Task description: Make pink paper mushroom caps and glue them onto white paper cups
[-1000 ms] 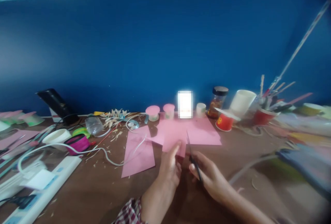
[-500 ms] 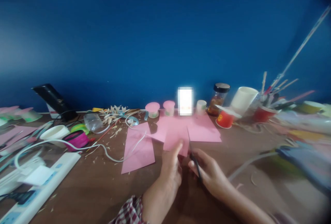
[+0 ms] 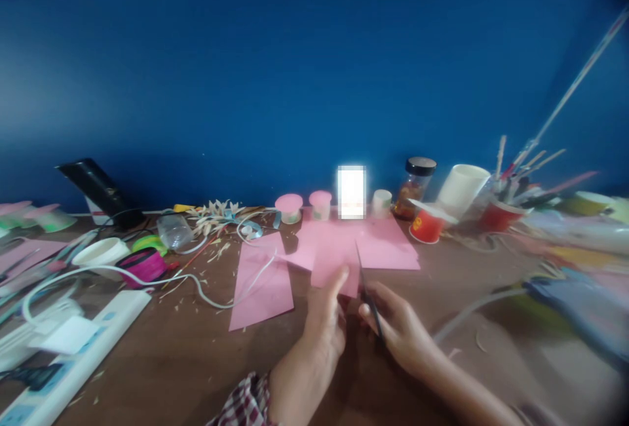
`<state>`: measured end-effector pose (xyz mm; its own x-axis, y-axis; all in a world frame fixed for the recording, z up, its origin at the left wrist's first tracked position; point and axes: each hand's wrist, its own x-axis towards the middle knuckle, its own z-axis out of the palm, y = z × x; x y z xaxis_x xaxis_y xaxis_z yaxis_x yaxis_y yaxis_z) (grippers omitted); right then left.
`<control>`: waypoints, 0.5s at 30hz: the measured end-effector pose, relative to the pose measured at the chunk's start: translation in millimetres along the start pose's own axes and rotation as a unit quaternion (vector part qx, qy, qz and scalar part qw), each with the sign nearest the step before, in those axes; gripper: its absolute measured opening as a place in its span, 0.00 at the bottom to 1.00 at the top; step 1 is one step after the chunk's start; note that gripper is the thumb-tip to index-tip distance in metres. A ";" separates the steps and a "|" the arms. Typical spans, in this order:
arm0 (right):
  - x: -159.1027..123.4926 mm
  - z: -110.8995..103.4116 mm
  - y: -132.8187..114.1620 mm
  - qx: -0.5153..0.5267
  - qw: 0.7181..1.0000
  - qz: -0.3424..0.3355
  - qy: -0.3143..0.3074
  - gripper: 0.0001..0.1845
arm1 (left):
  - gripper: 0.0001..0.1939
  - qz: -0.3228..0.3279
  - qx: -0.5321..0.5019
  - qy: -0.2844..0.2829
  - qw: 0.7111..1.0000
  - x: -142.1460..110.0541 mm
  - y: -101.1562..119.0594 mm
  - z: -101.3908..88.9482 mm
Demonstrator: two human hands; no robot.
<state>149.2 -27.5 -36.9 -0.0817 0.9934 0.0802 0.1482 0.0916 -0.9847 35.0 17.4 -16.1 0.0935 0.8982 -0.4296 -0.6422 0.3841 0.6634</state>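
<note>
My left hand (image 3: 327, 321) pinches a small piece of pink paper (image 3: 335, 259) by its near edge, thumb on top. Dark scissors (image 3: 372, 311) are gripped in my right hand (image 3: 396, 324), their blades pointing away along the right edge of that piece. Behind it, more pink paper (image 3: 388, 246) lies on the brown table, and a separate pink sheet (image 3: 263, 288) rests to the left. Two small cups topped with pink discs (image 3: 288, 203) and one plain small cup (image 3: 382, 202) stand at the back, around a bright blurred-out screen (image 3: 352, 193).
On the left are a white power strip (image 3: 105, 341), a looping white cable (image 3: 201, 288), a magenta ring-shaped roll (image 3: 142, 265) and wood shavings (image 3: 216, 216). A lidded jar (image 3: 417, 183), a red paper cup (image 3: 426, 226) and a brush holder (image 3: 501, 213) stand at the right.
Almost nothing differs. The view has shifted very slightly; both hands, the scissors and the pink piece keep the same positions.
</note>
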 end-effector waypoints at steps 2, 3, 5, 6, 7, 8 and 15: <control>0.4 0.3 0.0 0.001 1.000 0.002 0.002 0.18 | 0.11 0.000 -0.004 -0.004 1.000 -0.2 0.2 -0.2; 0.7 0.4 -0.1 0.001 1.000 0.003 0.002 0.18 | 0.10 0.000 -0.005 -0.004 1.000 -0.2 0.3 -0.2; 1.2 0.8 -0.1 0.000 1.000 0.003 0.004 0.18 | 0.10 0.001 -0.007 -0.002 1.000 -0.5 0.6 -0.2; 1.4 0.9 -0.1 0.000 1.000 0.002 0.004 0.18 | 0.10 0.000 -0.008 -0.001 1.000 -0.6 0.8 -0.2; 1.4 0.9 0.1 0.001 1.000 0.001 0.004 0.18 | 0.10 0.001 -0.011 0.000 1.000 -0.8 0.9 0.0; 1.4 0.9 0.4 0.002 1.000 0.000 0.004 0.18 | 0.10 0.000 -0.014 0.000 1.000 -0.9 1.1 0.1; 1.4 0.3 0.7 -0.007 1.000 -0.009 0.008 0.16 | 0.08 -0.004 -0.018 0.017 1.000 -0.5 2.3 0.8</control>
<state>149.0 -26.1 -37.5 -0.0679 0.9926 0.1011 0.1606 0.1109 -0.9808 34.1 18.0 -13.9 0.0728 0.8869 -0.4562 -0.6692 0.3826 0.6370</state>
